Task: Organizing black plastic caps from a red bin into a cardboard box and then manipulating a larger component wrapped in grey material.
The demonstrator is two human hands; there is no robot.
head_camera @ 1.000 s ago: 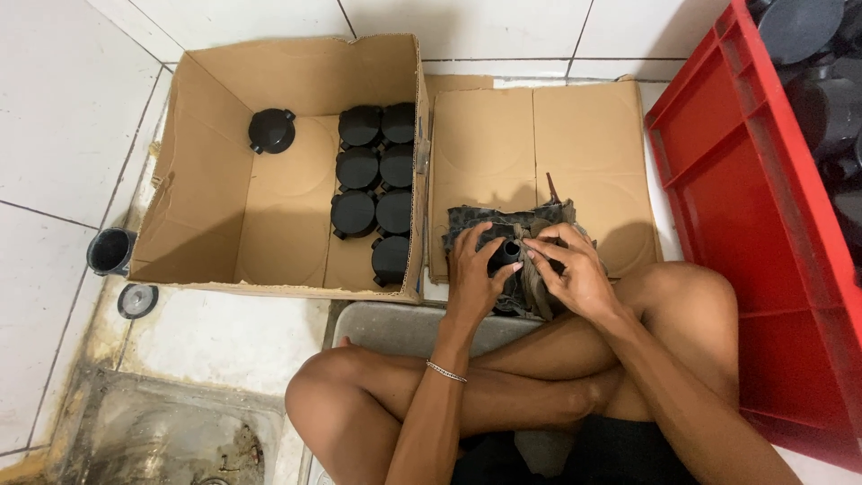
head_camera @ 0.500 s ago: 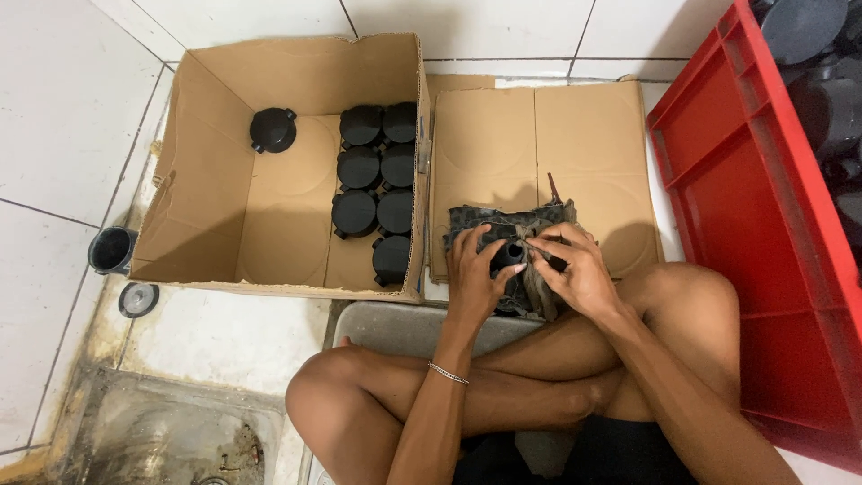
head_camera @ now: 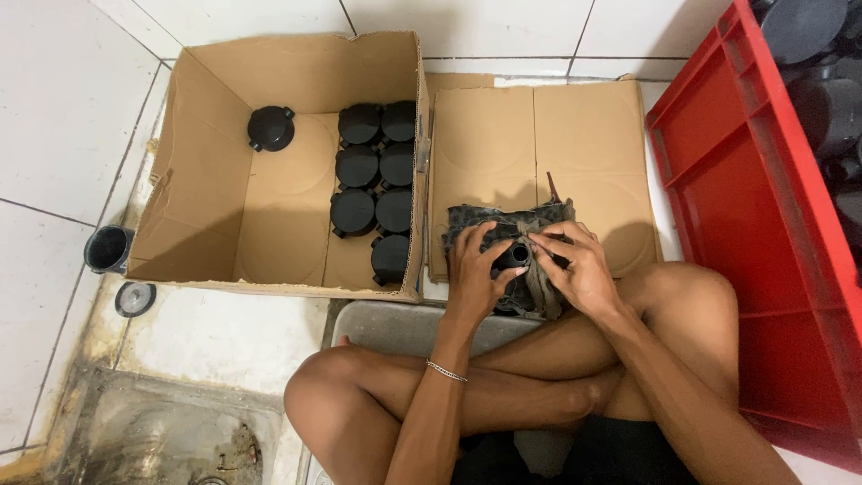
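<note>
The person sits cross-legged on the tiled floor [head_camera: 81, 117]. Both hands work together just beyond the knees, over a flattened sheet of cardboard [head_camera: 548, 135]. The left hand [head_camera: 474, 269] is curled around the left side of a small black round plastic part [head_camera: 514, 258], fingers closed on it and on the dark rag [head_camera: 539, 220] bunched around it. The right hand [head_camera: 575, 265] grips the right side, with its fingertips pinching the rag against the top of the part. The rag is grey and worn, spreads out under and behind the hands, and touches the cardboard sheet.

To the left, just beside that sheet, stands an open cardboard box [head_camera: 215, 224]. Inside it, black round caps [head_camera: 377, 171] lie flat in two neat columns against the right wall, touching one another, and one single black cap [head_camera: 270, 127] lies apart near the far left corner.

On the right stands a red plastic crate [head_camera: 745, 180]; beyond its far edge more dark round parts [head_camera: 808, 36] show at the frame corner. On the floor left of the box sit a small black cup [head_camera: 108, 249] and, nearer, a grey round lid [head_camera: 135, 299]. A thin bracelet [head_camera: 446, 371] circles the left wrist.
</note>
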